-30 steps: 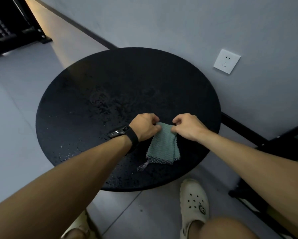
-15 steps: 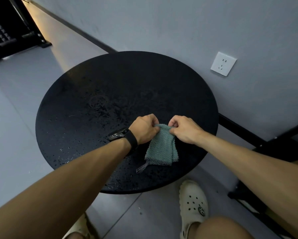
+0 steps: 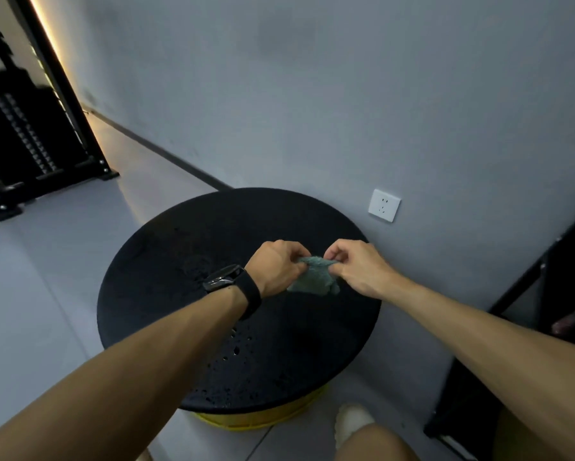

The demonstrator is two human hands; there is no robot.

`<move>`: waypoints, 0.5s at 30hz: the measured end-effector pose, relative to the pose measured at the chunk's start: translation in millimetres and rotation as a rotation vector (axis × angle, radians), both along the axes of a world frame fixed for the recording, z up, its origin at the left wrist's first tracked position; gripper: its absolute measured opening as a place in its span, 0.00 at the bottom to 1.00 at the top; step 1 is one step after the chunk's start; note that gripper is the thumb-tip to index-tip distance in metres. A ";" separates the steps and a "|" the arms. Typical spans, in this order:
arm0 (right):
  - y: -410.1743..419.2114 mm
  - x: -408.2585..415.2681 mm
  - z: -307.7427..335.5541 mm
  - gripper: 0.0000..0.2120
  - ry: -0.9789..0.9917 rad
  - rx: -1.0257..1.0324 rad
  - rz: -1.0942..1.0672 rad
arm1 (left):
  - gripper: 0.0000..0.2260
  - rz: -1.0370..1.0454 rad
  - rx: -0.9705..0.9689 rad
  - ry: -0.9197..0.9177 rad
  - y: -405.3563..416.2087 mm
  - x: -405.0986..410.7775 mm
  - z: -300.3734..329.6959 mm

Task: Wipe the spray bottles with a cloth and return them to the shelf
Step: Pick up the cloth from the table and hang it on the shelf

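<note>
A small teal cloth (image 3: 314,281) hangs bunched between my two hands above the round black table (image 3: 166,277). My left hand (image 3: 276,266), with a black watch on its wrist, pinches the cloth's left edge. My right hand (image 3: 355,264) pinches the right edge with thumb and fingers. The cloth is off the tabletop. No spray bottle is in view.
Water drops speckle the table's near part (image 3: 236,351). A yellow base (image 3: 262,422) shows under the table. A white wall socket (image 3: 384,205) sits on the grey wall. A dark shelf frame (image 3: 512,294) stands at the right, a black rack (image 3: 30,138) at the far left.
Both hands have lifted the cloth off the table and drawn it into a tighter bunch. The camera has tilted up, so the table sits lower in view.
</note>
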State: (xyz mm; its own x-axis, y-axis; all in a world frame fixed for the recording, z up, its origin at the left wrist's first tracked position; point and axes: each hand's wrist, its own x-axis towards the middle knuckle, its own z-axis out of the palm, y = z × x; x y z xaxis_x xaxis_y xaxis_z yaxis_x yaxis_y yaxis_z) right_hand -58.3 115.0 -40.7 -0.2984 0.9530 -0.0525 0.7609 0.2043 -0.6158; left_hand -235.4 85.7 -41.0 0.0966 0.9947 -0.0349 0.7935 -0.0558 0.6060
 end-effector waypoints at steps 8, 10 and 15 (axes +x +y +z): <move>-32.4 29.8 84.1 0.08 0.079 0.131 -0.026 | 0.10 -0.046 0.165 0.074 -21.5 28.1 88.7; -41.4 40.6 103.3 0.08 0.086 0.167 -0.033 | 0.10 -0.063 0.199 0.088 -28.1 37.5 108.3; -68.7 69.2 144.7 0.07 0.107 0.234 -0.060 | 0.11 -0.106 0.271 0.088 -47.9 65.2 152.5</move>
State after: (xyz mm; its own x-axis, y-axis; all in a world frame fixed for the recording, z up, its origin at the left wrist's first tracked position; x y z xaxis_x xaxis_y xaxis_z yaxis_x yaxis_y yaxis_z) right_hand 10.9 46.3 104.0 -0.2329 0.9516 0.2007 0.7091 0.3074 -0.6346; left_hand -170.2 37.8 111.4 0.2091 0.9534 0.2175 0.8232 -0.2917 0.4870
